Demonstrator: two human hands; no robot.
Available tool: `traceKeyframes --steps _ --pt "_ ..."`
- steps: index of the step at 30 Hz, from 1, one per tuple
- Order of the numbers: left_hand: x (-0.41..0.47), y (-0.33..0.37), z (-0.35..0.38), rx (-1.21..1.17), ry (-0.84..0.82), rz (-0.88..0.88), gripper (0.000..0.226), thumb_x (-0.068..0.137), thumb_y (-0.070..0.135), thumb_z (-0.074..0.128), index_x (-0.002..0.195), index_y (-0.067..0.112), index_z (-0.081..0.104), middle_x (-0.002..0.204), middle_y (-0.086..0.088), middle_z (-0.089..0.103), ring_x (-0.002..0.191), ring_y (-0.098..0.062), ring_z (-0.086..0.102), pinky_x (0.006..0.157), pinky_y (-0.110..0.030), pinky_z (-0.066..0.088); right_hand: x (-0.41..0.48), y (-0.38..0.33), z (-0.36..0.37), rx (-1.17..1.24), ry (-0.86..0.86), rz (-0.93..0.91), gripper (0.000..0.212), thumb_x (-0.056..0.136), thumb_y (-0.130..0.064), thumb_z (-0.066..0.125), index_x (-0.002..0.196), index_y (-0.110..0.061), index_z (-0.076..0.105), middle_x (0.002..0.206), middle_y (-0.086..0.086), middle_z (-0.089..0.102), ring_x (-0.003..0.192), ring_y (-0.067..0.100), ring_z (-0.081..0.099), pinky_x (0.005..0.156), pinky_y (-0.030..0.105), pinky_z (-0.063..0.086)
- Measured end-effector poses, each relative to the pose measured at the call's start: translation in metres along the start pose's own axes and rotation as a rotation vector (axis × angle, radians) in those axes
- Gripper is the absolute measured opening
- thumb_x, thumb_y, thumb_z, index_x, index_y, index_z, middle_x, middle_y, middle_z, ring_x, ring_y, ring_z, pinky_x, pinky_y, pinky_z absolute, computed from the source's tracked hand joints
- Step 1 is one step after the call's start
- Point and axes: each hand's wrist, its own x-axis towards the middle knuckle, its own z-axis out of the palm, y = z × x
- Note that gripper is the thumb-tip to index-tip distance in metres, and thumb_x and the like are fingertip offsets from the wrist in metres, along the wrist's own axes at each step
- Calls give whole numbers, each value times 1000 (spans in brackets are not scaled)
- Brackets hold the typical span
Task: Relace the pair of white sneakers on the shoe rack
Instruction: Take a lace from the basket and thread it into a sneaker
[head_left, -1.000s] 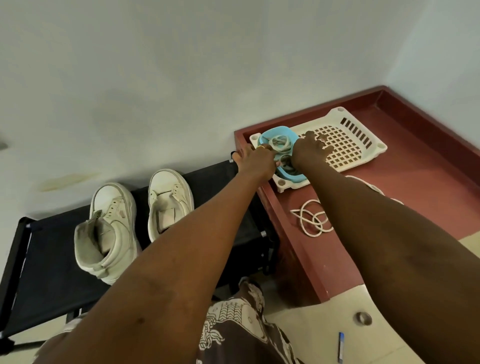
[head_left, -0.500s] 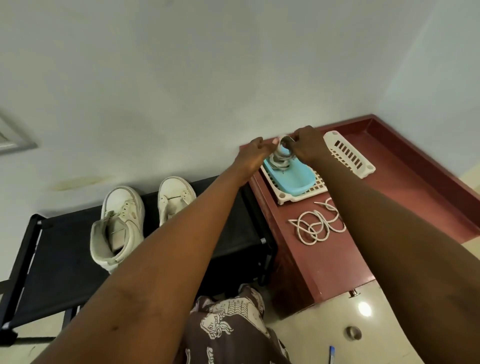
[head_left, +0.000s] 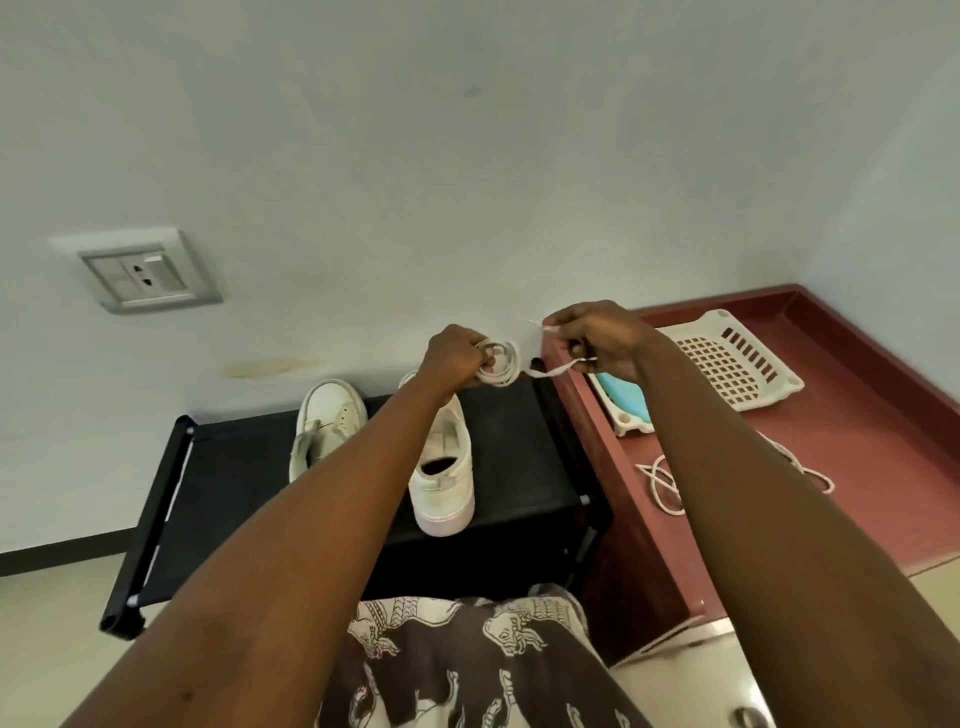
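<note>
Both hands raised above the rack's right end: left hand (head_left: 453, 358) clamped on a coiled white flat shoelace (head_left: 500, 362), right hand (head_left: 597, 338) pinching its free end, hands apart w/ lace strung between. Two white unlaced sneakers (head_left: 441, 467) sit on the black fabric shoe rack (head_left: 519, 447), toes toward its back edge. Another white cord lace (head_left: 665, 486) lies loose on the dark red table (head_left: 857, 467), near its front edge, by a cream plastic basket (head_left: 737, 364).
</note>
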Motion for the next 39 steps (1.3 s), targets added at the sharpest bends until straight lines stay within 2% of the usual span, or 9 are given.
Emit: traceKeyframes --steps 7,10,13,16,19,23,27,32,39 --pt "4 -26 1 257 -14 -18 22 92 12 55 100 -3 69 100 -19 68 89 -28 64 81 -32 50 8 4 25 373 26 38 18 98 1 40 109 -8 52 79 10 67 56 11 58 58 24 48" --pt "10 -28 9 318 -55 -3 24 92 14 54 103 -3 68 101 -17 67 86 -26 61 80 -31 49 17 14 42 228 118 -30 13 100 -6 39 113 -7 38 78 11 64 51 12 40 46 21 32" --pt "13 -28 12 377 -141 20 26 94 18 52 106 -1 66 100 -15 64 82 -20 54 75 -27 43 27 19 54 -66 147 -90 7 100 -19 42 105 -15 41 74 3 66 51 13 39 46 22 30" --pt "18 -31 2 447 -225 50 39 94 27 53 124 3 58 122 -16 60 105 -25 56 88 -30 41 34 20 66 -177 208 -192 11 98 -17 44 90 -17 52 70 -2 65 60 12 50 55 23 37" --pt "23 -43 -22 421 -109 60 41 94 22 54 133 9 51 135 -11 54 124 -24 49 102 -29 35 39 21 78 -133 218 -217 14 95 -12 50 93 -12 64 70 -3 64 59 7 50 54 16 38" --pt "26 -70 -48 345 16 -17 27 90 13 60 116 9 66 119 -9 65 110 -20 60 92 -21 38 49 32 100 -221 192 -239 15 92 -17 59 99 -13 71 78 -2 66 69 4 59 65 15 42" --pt "25 -86 -44 323 -43 -62 23 86 16 65 106 10 71 107 -8 70 102 -19 62 84 -19 40 67 55 125 -410 180 -255 19 87 -19 64 102 -12 74 99 3 73 97 17 65 90 31 49" --pt "30 -100 -30 250 -13 -89 21 80 13 71 100 9 74 103 -9 72 99 -17 63 62 -7 36 85 64 134 -655 140 -238 18 86 -13 64 101 -10 74 103 7 72 94 22 65 85 31 52" --pt "36 -104 -26 208 19 -115 23 76 15 75 97 8 75 99 -10 72 98 -17 63 62 -7 34 86 67 143 -677 195 -192 15 83 -7 67 95 -11 74 99 8 71 90 23 66 83 31 54"
